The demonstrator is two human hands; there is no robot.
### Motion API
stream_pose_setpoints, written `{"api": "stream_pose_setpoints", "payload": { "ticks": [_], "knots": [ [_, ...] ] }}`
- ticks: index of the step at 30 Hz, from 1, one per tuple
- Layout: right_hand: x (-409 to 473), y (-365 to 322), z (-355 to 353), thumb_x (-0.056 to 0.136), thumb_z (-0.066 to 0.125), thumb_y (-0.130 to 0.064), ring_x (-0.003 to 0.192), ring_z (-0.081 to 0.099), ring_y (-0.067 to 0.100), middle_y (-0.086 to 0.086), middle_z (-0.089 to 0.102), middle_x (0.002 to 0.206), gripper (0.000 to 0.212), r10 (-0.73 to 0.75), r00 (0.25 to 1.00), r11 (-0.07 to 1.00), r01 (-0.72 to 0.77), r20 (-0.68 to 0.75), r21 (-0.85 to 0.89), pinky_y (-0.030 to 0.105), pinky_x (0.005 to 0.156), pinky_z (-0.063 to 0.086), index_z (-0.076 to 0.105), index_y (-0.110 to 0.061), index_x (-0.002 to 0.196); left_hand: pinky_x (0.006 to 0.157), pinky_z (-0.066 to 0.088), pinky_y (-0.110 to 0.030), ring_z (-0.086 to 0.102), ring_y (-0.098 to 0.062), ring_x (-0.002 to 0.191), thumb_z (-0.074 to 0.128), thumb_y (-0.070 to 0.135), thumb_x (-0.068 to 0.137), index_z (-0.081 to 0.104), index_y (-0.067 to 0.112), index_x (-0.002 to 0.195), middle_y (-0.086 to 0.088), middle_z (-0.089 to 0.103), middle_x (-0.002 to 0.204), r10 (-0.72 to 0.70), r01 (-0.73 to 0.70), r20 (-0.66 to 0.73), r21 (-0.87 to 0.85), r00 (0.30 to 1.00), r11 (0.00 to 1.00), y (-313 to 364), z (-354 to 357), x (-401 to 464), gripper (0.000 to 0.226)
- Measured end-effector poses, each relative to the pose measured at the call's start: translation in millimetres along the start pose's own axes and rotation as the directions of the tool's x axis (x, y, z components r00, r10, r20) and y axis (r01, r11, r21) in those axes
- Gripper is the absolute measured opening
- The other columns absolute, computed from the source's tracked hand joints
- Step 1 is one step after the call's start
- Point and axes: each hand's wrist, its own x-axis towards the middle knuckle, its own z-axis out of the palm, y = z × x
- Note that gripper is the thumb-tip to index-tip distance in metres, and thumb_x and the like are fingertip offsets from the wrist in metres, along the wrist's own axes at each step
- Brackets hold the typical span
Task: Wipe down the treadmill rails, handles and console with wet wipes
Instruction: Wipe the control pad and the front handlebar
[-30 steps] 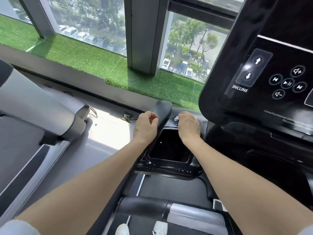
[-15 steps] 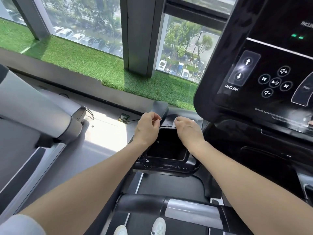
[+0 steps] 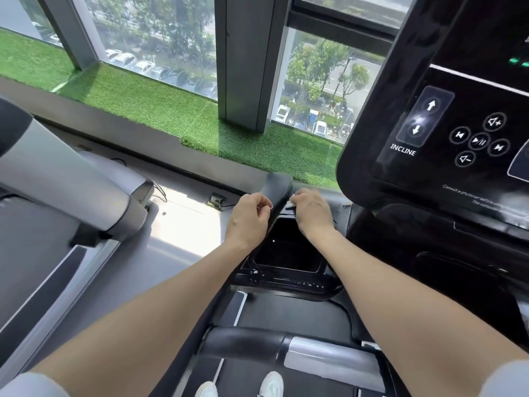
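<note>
Both arms are stretched way out past the tray [image 3: 286, 259] toward the black handle [image 3: 276, 187] sticking up at the front left of the console [image 3: 429, 144]. The right hand [image 3: 312, 213] is curled over, palm down, with a bit of white wipe [image 3: 292, 199] peeking out from under the fingertips, right at the base of the handle. Looks like it's pinching the wipe against the plastic so the wet side stays on the surface. The left hand [image 3: 250, 217] sits just left of the handle with thumb and fingers curled in toward it; I honestly can't tell if it's holding anything, maybe the wipe's other edge, maybe just steadying.

My guess is they're doing the awkward corner where the handle meets the tray, hence the long reach. The glossy button panel with INCLINE on it doesn't look touched right now. The grey rail [image 3: 329, 359] is down near their shoes [image 3: 270, 382].
</note>
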Motion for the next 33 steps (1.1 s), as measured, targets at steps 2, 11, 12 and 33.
{"api": "stream_pose_setpoints", "payload": {
  "ticks": [2,11,12,33],
  "knots": [
    [-2,-5,4,0.092,0.042,0.002,0.111,0.048,0.023,0.004,0.057,0.118,0.032,-0.097,0.995,0.995,0.097,-0.004,0.001,0.033,0.091,0.044,0.067,-0.007,0.11,0.078,0.043,-0.024,0.055,-0.014,0.085,0.052,0.014,0.094,0.065,0.015,0.096,-0.001,0.058,0.096,-0.005,0.005,-0.01,0.008,1.0,1.0,0,0,-3,0.013],
    [-26,16,-18,0.094,0.039,0.002,0.117,0.045,0.023,0.006,0.051,0.119,0.031,-0.095,0.995,0.98,0.097,0.021,-0.174,0.035,0.088,0.046,0.06,-0.004,0.115,0.078,0.048,-0.029,0.058,-0.016,0.082,0.052,0.014,0.093,0.064,0.017,0.092,0.0,0.062,0.091,0.028,-0.028,0.011,0.007,1.0,1.0,7,4,-7,0.012],
    [-29,18,-21,0.093,0.038,0.003,0.119,0.044,0.024,0.007,0.05,0.123,0.033,-0.069,0.998,0.983,0.071,0.015,-0.172,0.035,0.087,0.045,0.059,-0.004,0.117,0.08,0.048,-0.03,0.058,-0.016,0.084,0.052,0.015,0.093,0.064,0.017,0.093,-0.001,0.062,0.093,0.031,-0.031,0.015,0.01,0.999,0.999,8,5,-8,0.012],
    [0,13,-24,0.093,0.032,0.004,0.108,0.055,0.039,0.025,0.059,0.113,0.032,0.413,0.9,0.895,-0.373,-0.14,0.245,0.043,0.095,0.043,0.059,0.009,0.109,0.081,0.043,-0.026,0.052,-0.013,0.085,0.051,0.017,0.095,0.06,0.02,0.093,0.002,0.057,0.097,-0.022,0.022,-0.022,0.023,1.0,0.999,-6,-9,-9,0.01]
  ]
}}
